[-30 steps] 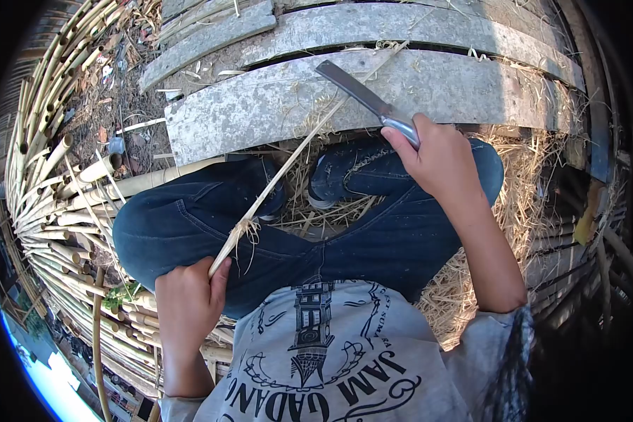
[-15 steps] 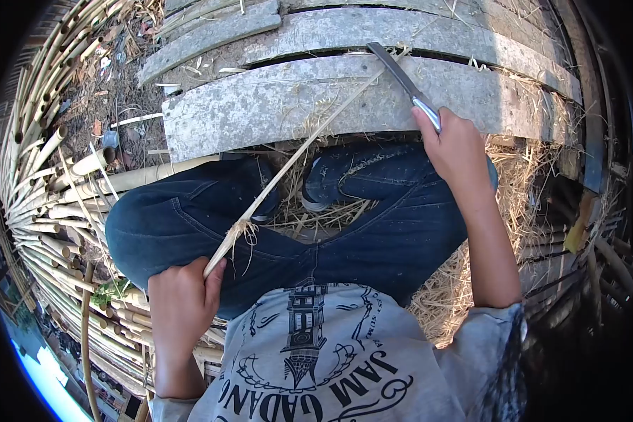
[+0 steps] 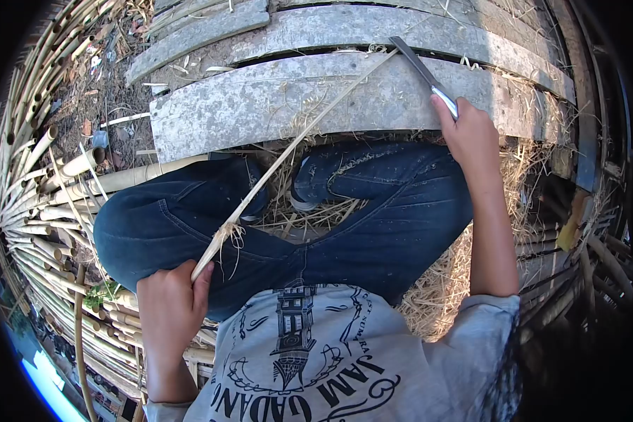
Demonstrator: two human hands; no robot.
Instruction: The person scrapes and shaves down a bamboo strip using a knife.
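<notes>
A long, pale bamboo strip [image 3: 281, 160] runs slantwise from my lap up to the wooden planks. My left hand [image 3: 169, 304] is closed around its thicker near end, beside my left thigh. A little beyond the fist, frayed fibres [image 3: 226, 234] hang from the strip. In my right hand [image 3: 469, 138] is a knife [image 3: 416, 67] with a long dark blade and a shiny, light-coloured handle. The blade's tip lies by the strip's far end; whether they touch I cannot tell.
Weathered planks [image 3: 218, 105] lie in front of my crossed legs [image 3: 373, 232], with curled shavings on them. Many bamboo poles [image 3: 56, 246] are stacked at the left. Loose straw-like shavings [image 3: 436, 288] cover the ground to the right.
My right hand has moved the knife to the right and slightly away from me, along the strip's far end. My left hand still grips the strip, and the view has shifted slightly.
</notes>
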